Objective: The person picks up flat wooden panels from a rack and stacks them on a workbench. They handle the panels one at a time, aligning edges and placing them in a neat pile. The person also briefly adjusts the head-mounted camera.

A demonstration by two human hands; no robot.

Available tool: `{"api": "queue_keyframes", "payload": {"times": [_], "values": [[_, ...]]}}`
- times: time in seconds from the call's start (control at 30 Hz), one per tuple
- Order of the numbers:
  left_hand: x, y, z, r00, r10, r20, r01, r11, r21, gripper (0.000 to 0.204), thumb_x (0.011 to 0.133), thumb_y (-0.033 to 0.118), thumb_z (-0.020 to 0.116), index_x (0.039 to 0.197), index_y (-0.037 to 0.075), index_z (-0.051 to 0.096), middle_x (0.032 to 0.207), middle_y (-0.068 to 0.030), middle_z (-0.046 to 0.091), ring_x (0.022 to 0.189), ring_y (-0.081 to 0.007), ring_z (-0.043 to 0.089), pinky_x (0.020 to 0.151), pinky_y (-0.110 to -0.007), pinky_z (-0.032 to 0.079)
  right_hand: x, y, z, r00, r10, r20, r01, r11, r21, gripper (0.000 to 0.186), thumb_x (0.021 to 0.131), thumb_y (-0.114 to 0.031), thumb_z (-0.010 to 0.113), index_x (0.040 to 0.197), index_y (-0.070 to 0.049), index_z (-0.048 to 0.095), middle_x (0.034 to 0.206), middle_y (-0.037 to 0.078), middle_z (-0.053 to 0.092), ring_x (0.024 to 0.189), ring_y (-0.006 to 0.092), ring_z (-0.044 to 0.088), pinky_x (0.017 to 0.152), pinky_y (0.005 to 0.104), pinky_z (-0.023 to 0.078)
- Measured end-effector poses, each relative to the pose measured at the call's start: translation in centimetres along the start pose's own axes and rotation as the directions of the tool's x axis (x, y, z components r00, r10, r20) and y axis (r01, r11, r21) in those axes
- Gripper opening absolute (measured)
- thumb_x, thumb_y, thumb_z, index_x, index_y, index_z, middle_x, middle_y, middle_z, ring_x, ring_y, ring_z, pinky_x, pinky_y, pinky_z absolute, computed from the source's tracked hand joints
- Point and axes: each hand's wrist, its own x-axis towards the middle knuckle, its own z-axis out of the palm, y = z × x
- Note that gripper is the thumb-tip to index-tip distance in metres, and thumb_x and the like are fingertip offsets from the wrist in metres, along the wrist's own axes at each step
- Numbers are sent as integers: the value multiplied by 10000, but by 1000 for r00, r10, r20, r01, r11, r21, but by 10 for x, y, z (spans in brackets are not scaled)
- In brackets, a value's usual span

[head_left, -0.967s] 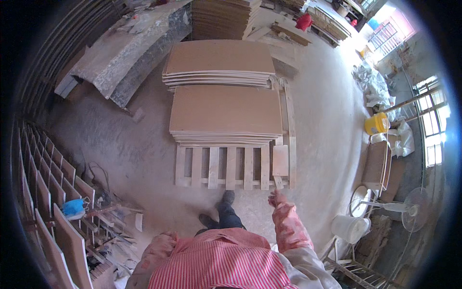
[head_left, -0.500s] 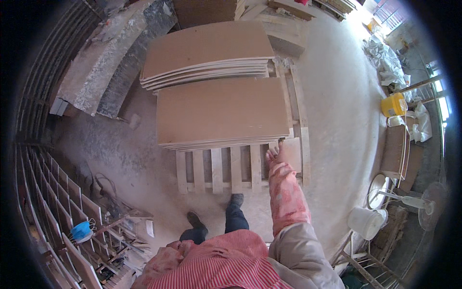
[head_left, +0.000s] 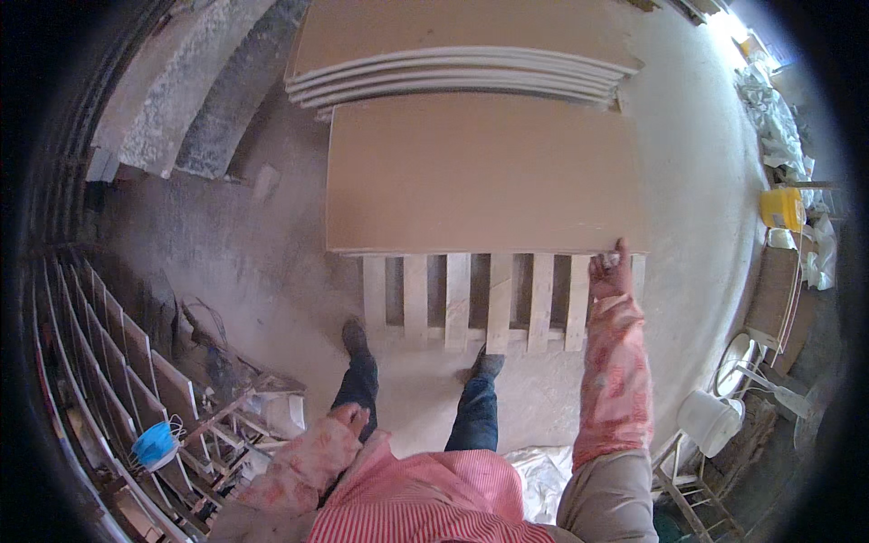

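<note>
A stack of flat brown boards [head_left: 484,172] with pale edges lies on a wooden pallet [head_left: 415,299] in front of me. At the stack's near right corner, my right hand [head_left: 610,274] is closed on the edge of a board, one digit laid over the top face and the other fingers curled at the edge. My left hand [head_left: 350,418] hangs low beside my body, away from the boards; its fingers are too small and blurred to read. Behind the near stack sits a second stack of similar boards [head_left: 453,41], its layered pale edges facing me.
Racks holding upright panels [head_left: 127,335] stand at the left, with a blue face mask [head_left: 156,443] hung on them. A long, whitish-stained trough-like piece [head_left: 172,81] lies at the far left. To the right are a yellow bucket [head_left: 781,209], a white bucket [head_left: 709,421] and a fan.
I have moved closer to the near stack. My right hand went from reaching beside its corner to gripping a board's edge. My left hand has come into clearer view.
</note>
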Motion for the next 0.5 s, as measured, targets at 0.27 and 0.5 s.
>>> {"api": "queue_keyframes", "payload": {"times": [0.27,0.5], "values": [[96,6,-110,972,44,-232,-8,988,154,227,961,277,621,997,57,666,883,-138,675,841,-262,681,736,-407,541,-16,22,-6,996,-77,-51,75,996,-41,407,857,-529,716,967,-147,628,836,-10,604,696,135,574,576,248,473],[258,69,-195,931,-44,-362,-324,353,-878,193,985,194,628,1156,107,646,1187,-34,647,1097,-181,607,933,-297,473,-101,92,-25,971,75,-228,-52,993,106,465,876,-522,692,1082,-112,614,1002,17,631,878,168,616,714,287,516]]}}
